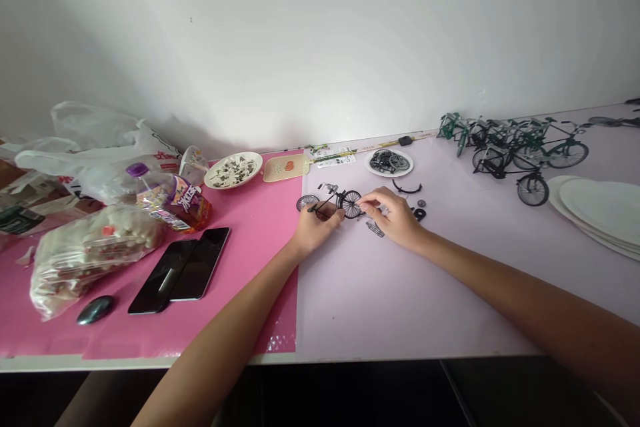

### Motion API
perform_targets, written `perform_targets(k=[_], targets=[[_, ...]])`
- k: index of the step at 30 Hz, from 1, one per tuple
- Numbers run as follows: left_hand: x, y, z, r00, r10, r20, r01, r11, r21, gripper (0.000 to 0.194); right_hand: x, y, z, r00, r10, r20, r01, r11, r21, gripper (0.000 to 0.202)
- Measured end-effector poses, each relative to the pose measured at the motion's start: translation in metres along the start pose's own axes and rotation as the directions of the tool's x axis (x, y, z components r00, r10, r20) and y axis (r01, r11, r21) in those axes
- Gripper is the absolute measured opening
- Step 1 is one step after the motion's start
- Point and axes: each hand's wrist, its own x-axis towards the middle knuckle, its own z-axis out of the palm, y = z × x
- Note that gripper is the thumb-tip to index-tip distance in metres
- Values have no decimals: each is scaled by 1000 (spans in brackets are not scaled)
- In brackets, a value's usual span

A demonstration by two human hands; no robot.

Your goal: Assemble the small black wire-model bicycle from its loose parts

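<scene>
A small black model bicycle (330, 204), with two spoked wheels and a silver-grey handlebar, is tilted in my left hand (319, 227), whose fingers and thumb are closed round its frame. My right hand (390, 213) is pinched at the side of the wheel (351, 204) nearest to it. What lies between those fingertips is too small to make out. Just below the right hand lies a grey rack-like part (375, 229). A curved black strip (407, 187), a small round grey piece (421, 203) and a black part (420, 214) lie beyond that hand.
Behind the hands a white plate (367, 163) holds wheels. Finished-looking model bicycles (565, 150) stand at the back right, beside stacked white plates (605, 213). On the left are a plate of small pieces (213, 180), a bottle (175, 203), two phones (200, 263) and bags (100, 240).
</scene>
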Motion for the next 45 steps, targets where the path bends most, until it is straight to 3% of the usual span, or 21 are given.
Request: perform_targets(k=[5, 10, 15, 22, 29, 34, 45], targets=[[0, 3, 0, 1000, 9, -13, -8, 1000, 8, 28, -2, 3, 1, 999, 46, -4, -46, 999, -13, 19], [-2, 10, 1, 995, 40, -91, -41, 999, -14, 28, -4, 8, 3, 997, 71, -8, -71, 997, 16, 36], [-3, 10, 2, 987, 87, -134, -90, 996, -12, 27, -4, 17, 5, 996, 70, -62, -74, 995, -64, 27], [-4, 6, 2, 993, 70, -99, -66, 997, 42, 26, -3, 21, 4, 992, 90, -89, -97, 992, -75, 26], [-5, 8, 3, 992, 96, -80, -89, 992, 87, 41, -3, 18, 4, 988, 116, -101, -120, 992, -33, 22], [-4, 6, 1, 984, 161, -77, -146, 974, 173, 41, -2, 16, 2, 985, 120, -120, -125, 992, -32, 17], [-1, -2, 2, 951, 292, -99, -271, 944, 187, 31, -2, 15, 2, 973, 175, -151, -179, 984, -14, 14]])
